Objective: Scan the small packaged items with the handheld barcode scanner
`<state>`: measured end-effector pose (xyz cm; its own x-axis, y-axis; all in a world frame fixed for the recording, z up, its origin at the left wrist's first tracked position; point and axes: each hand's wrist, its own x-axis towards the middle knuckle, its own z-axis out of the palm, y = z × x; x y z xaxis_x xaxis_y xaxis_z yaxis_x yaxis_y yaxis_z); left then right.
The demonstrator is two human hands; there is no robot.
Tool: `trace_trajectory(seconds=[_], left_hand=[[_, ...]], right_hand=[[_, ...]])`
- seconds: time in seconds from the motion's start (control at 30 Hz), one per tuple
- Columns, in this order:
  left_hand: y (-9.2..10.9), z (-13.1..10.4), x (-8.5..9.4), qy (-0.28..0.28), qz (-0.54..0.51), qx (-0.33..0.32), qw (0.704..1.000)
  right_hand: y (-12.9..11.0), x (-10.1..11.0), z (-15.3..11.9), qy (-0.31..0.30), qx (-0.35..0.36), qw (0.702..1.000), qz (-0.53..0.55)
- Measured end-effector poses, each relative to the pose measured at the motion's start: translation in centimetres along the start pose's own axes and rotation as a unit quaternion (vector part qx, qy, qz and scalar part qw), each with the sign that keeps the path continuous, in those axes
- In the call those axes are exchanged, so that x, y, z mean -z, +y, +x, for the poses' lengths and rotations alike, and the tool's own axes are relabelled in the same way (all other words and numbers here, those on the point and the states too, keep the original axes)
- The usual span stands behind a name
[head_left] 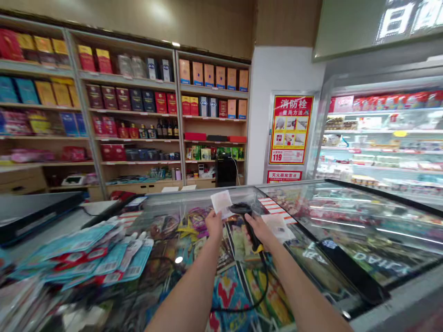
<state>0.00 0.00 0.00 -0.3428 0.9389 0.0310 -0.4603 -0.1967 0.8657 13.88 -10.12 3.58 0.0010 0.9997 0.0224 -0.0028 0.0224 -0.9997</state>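
Observation:
Between the fingers of my left hand (214,224) is a small white paper slip (222,203), held upright above the glass-topped freezer (162,199). My right hand (260,229) is wrapped round the handle of a black barcode scanner (241,209) with a yellow accent at its base. The scanner's head points toward the slip, and the two are very close; whether they touch I cannot tell. From the handle a black cable (266,281) loops down over the glass. Another white paper (278,228) lies on the glass beyond my right hand.
Blue and red pouches (100,251) are piled at the left. A dark device (34,214) sits on the left counter. A black handle strip (353,269) crosses the glass at right. Behind stand shelves of boxes (138,100), a red fire-hydrant sign (291,129) and a lit refrigerated display (384,150).

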Motion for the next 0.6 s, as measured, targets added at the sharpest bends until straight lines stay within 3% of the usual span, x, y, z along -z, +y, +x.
trace_trajectory(seconds=[0.33, 0.6], left_hand=[[-1.2, 0.9, 0.5, 0.016, 0.077, -0.057, 0.995], [-1.0, 0.9, 0.4, 0.022, 0.079, -0.053, 0.995]], right_hand=[[-0.4, 0.2, -0.5, -0.001, -0.021, 1.000, -0.008], [-0.7, 0.3, -0.6, -0.011, -0.013, 1.000, -0.009]])
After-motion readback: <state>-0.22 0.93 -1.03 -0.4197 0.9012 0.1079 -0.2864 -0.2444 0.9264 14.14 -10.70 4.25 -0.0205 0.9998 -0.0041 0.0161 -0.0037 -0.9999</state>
